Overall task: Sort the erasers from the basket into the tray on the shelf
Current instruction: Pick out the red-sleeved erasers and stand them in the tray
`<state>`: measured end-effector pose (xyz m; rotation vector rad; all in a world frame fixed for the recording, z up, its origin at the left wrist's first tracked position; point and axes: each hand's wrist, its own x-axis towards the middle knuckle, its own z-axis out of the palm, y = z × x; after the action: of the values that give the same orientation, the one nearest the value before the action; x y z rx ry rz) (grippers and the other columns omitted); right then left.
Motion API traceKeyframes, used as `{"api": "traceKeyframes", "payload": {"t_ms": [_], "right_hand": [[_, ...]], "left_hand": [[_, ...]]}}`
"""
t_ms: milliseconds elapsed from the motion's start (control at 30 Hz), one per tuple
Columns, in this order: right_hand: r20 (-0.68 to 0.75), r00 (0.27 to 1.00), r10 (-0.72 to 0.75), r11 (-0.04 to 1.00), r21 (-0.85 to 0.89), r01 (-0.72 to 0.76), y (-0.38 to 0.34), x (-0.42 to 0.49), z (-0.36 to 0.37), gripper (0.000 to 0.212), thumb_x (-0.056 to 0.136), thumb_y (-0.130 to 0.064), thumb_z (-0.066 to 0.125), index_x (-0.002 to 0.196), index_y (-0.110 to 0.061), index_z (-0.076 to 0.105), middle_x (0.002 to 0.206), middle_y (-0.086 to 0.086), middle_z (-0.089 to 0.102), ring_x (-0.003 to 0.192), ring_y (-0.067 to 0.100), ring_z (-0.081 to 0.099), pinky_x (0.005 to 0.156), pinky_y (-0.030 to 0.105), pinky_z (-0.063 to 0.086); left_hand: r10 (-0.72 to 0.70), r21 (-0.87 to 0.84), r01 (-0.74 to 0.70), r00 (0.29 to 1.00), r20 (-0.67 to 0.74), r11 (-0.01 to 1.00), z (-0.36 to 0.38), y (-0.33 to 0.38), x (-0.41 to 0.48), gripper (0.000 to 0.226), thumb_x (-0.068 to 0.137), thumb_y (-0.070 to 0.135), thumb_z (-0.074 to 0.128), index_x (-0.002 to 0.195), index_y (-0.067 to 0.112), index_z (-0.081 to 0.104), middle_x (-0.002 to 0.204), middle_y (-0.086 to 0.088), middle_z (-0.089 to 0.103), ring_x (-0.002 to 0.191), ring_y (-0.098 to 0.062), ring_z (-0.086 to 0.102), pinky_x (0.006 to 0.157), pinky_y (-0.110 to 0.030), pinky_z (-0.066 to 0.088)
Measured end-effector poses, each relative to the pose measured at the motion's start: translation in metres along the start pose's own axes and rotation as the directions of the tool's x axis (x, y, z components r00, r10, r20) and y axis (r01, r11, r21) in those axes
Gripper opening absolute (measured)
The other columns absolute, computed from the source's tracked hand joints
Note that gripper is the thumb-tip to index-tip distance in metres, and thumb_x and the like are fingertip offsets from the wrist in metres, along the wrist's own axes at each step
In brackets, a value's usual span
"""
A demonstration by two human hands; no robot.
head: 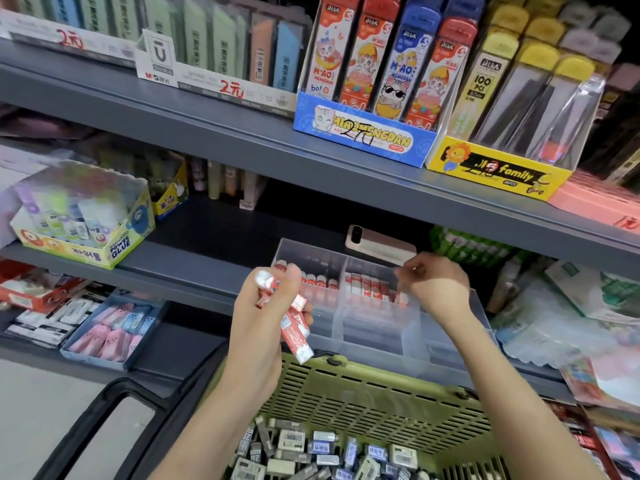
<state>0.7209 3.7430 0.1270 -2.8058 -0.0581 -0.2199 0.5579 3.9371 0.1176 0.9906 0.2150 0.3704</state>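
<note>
Erasers [311, 452], grey and white, are heaped in the basket [363, 386] at the lower edge. A bunch of red erasers [294, 323] is gripped by the left hand [263, 313], just before the tray [374, 334] on the shelf [194, 278]. The right hand [436, 285] is held over the tray's right rear compartment, fingers curled and blurred; whether anything is pinched cannot be told. Rows [367, 284] are already stood in both rear compartments. Placing seems the step in hand; next, one eraser must be drawn from the bunch and set upright beside a row

A stationery shop: shelves [207, 133] of display boxes [360, 140] marked, seemingly, 2元.
</note>
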Motion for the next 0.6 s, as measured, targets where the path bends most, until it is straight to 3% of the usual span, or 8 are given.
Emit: {"api": "traceKeyframes", "payload": {"t_ms": [67, 200, 333, 433, 500, 533, 600], "right_hand": [[0.079, 0.997, -0.018, 0.995, -0.098, 0.026, -0.002, 0.000, 0.006, 0.019, 0.080, -0.045, 0.063, 0.082, -0.027, 0.067, 0.088, -0.006, 0.069, 0.089, 0.020, 0.064, 0.065, 0.023, 0.038], [0.043, 0.998, -0.035, 0.979, -0.199, 0.043, -0.005, -0.001, 0.014, 0.025, 0.079, -0.049, 0.064, 0.083, -0.024, 0.065, 0.089, 0.001, 0.068, 0.085, 0.023, 0.063, 0.061, 0.024, 0.038], [0.097, 0.986, -0.134, 0.944, -0.291, 0.157, -0.006, -0.001, 0.016, 0.037, 0.090, -0.051, 0.049, 0.087, -0.020, 0.069, 0.096, 0.003, 0.069, 0.089, 0.024, 0.063, 0.061, 0.024, 0.037], [0.148, 0.968, -0.202, 0.918, -0.315, 0.240, -0.001, -0.006, 0.007, 0.036, 0.095, -0.046, 0.040, 0.098, -0.024, 0.068, 0.108, 0.002, 0.067, 0.102, 0.026, 0.059, 0.071, 0.028, 0.038], [0.079, 0.958, -0.276, 0.853, -0.439, 0.282, -0.002, -0.017, -0.001, 0.037, 0.095, -0.046, 0.038, 0.099, -0.026, 0.069, 0.106, -0.001, 0.068, 0.108, 0.025, 0.053, 0.083, 0.030, 0.037], [-0.007, 0.939, -0.345, 0.852, -0.423, 0.310, -0.006, -0.025, -0.006, 0.037, 0.095, -0.045, 0.040, 0.096, -0.024, 0.071, 0.101, -0.001, 0.070, 0.106, 0.026, 0.054, 0.086, 0.032, 0.036], [-0.179, 0.892, -0.415, 0.910, -0.067, 0.410, -0.019, -0.044, -0.020, 0.034, 0.093, -0.042, 0.049, 0.079, -0.021, 0.072, 0.081, -0.004, 0.071, 0.088, 0.022, 0.060, 0.084, 0.033, 0.041]], "left_hand": [[-0.012, 0.009, 0.012, 1.000, 0.002, 1.000, 0.001, -0.002, -0.001, 0.037, 0.066, 0.049, 0.072, 0.076, 0.017, 0.057, 0.069, -0.003, 0.061, 0.057, -0.016, 0.059, 0.052, -0.028, 0.051], [-0.036, 0.026, 0.036, 0.999, 0.012, 0.999, 0.004, -0.002, -0.003, 0.048, 0.066, 0.049, 0.076, 0.083, 0.010, 0.054, 0.066, -0.004, 0.060, 0.058, -0.016, 0.060, 0.051, -0.026, 0.050], [-0.077, 0.007, 0.077, 0.997, 0.033, 0.997, 0.005, -0.003, -0.003, 0.045, 0.067, 0.050, 0.077, 0.082, 0.014, 0.056, 0.069, -0.005, 0.061, 0.060, -0.016, 0.061, 0.053, -0.026, 0.052], [-0.139, -0.058, 0.143, 0.988, 0.064, 0.988, 0.008, -0.004, -0.004, 0.039, 0.068, 0.050, 0.073, 0.083, 0.017, 0.060, 0.070, -0.004, 0.063, 0.062, -0.017, 0.061, 0.057, -0.028, 0.053], [-0.197, -0.111, 0.207, 0.976, 0.098, 0.972, 0.013, -0.004, -0.002, 0.036, 0.069, 0.049, 0.071, 0.081, 0.016, 0.061, 0.072, -0.007, 0.063, 0.062, -0.019, 0.061, 0.056, -0.030, 0.052], [-0.229, -0.132, 0.243, 0.967, 0.111, 0.961, 0.016, -0.003, -0.001, 0.037, 0.070, 0.049, 0.069, 0.079, 0.014, 0.060, 0.072, -0.008, 0.063, 0.060, -0.020, 0.060, 0.054, -0.031, 0.052], [-0.308, -0.134, 0.323, 0.943, 0.126, 0.937, 0.021, -0.002, 0.002, 0.042, 0.070, 0.049, 0.061, 0.078, 0.008, 0.056, 0.068, -0.009, 0.063, 0.054, -0.022, 0.060, 0.046, -0.031, 0.051]]}}
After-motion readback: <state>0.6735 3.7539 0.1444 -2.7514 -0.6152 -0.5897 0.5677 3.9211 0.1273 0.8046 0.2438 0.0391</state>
